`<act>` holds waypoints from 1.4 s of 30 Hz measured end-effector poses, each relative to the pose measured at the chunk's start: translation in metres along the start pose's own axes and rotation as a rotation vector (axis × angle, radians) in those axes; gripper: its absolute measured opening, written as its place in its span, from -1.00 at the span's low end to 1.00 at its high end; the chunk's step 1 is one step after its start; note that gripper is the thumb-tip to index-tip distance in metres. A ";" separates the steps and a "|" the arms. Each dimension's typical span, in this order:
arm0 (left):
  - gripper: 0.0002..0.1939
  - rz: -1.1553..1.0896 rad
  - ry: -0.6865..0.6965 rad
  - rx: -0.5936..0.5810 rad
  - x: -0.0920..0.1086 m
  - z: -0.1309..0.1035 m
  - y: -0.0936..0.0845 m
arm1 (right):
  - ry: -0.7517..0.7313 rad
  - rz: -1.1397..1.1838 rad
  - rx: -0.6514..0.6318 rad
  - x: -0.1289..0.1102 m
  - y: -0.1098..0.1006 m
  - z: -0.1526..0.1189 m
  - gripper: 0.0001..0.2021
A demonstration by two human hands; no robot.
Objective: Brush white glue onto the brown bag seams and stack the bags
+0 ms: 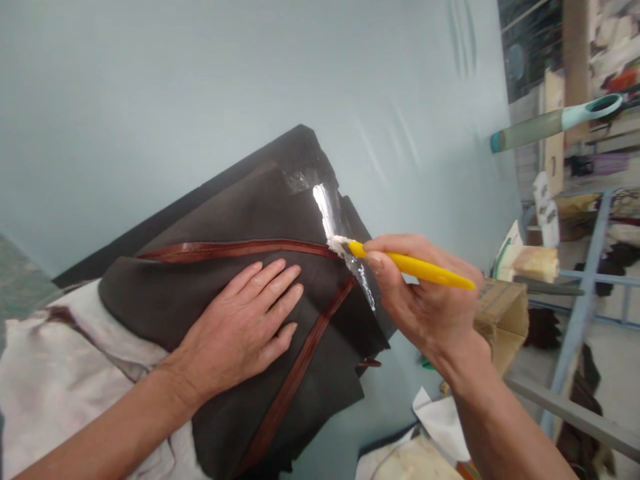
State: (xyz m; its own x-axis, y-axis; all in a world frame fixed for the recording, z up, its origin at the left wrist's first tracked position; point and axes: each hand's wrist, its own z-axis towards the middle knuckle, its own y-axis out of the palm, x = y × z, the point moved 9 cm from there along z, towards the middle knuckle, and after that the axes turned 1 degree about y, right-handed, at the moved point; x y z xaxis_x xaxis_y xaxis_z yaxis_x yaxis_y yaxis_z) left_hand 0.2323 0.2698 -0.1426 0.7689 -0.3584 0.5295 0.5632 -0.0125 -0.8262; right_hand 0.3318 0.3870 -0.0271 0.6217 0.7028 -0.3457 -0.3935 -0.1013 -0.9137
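Dark leather pieces (240,207) with reddish-brown strips (300,360) lie on a pale blue-green table. My left hand (245,320) rests flat on the leather, fingers spread, below the upper strip. In my right hand (425,293) is a brush with a yellow handle (425,268), held between thumb and fingers. Its white-coated bristles touch the leather near the right end of the upper strip. A streak of white paste (324,210) runs along the leather's right edge, above and below the bristles.
Light cloth or lining (65,380) lies at the lower left. On the right are an open cardboard box (505,320), a tool with a pale green handle (540,130) at the table edge, and a blue metal frame (585,287). White scraps (440,427) sit at the lower right.
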 end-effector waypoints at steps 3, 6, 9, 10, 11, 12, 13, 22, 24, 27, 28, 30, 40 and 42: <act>-0.58 0.029 0.030 -0.001 0.001 0.000 0.000 | 0.028 -0.004 0.015 0.007 -0.001 -0.014 -0.88; -0.57 0.034 0.042 -0.011 0.000 -0.001 0.000 | 0.083 -0.039 0.016 0.012 -0.008 -0.033 -0.86; -0.57 0.045 0.061 -0.021 0.001 -0.001 0.000 | 0.133 -0.005 0.059 0.015 -0.012 -0.039 -0.86; -0.57 0.054 0.069 -0.023 0.001 0.000 -0.001 | 0.137 0.013 0.072 0.015 -0.009 -0.037 -0.85; -0.57 0.066 0.075 -0.027 0.001 0.000 -0.001 | 0.137 0.028 0.085 0.015 -0.006 -0.033 -0.84; -0.57 0.079 0.079 -0.032 0.001 0.000 -0.001 | 0.133 0.041 0.105 0.016 -0.002 -0.029 -0.82; -0.57 0.091 0.079 -0.038 0.001 0.000 -0.001 | 0.132 0.054 0.131 0.017 0.001 -0.024 -0.80; -0.58 0.152 0.109 -0.062 0.002 0.001 -0.001 | 0.092 0.069 0.149 0.019 -0.005 -0.049 -0.85; -0.58 0.147 0.108 -0.053 0.001 0.001 -0.001 | 0.108 0.078 0.132 0.019 -0.006 -0.055 -0.83; -0.57 0.159 0.103 -0.062 0.000 0.001 0.000 | 0.126 0.105 0.133 0.019 -0.001 -0.053 -0.81; -0.57 0.165 0.102 -0.066 0.001 0.001 0.000 | 0.133 0.114 0.143 0.020 0.001 -0.051 -0.80; -0.58 0.178 0.102 -0.070 0.001 0.001 -0.001 | 0.140 0.127 0.173 0.022 0.003 -0.049 -0.80; -0.59 0.214 0.082 -0.093 0.001 0.001 0.000 | 0.068 -0.198 -0.086 0.030 0.012 -0.009 -0.56; -0.60 0.203 0.093 -0.079 0.003 0.001 -0.001 | 0.053 -0.188 -0.156 0.032 0.022 0.005 -0.56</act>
State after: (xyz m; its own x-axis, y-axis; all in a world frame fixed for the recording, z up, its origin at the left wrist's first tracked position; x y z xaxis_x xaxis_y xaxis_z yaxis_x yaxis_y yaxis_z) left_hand 0.2340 0.2700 -0.1399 0.8307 -0.4457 0.3336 0.3715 -0.0026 -0.9284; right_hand 0.3393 0.4109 -0.0566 0.7104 0.6820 -0.1738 -0.1607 -0.0832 -0.9835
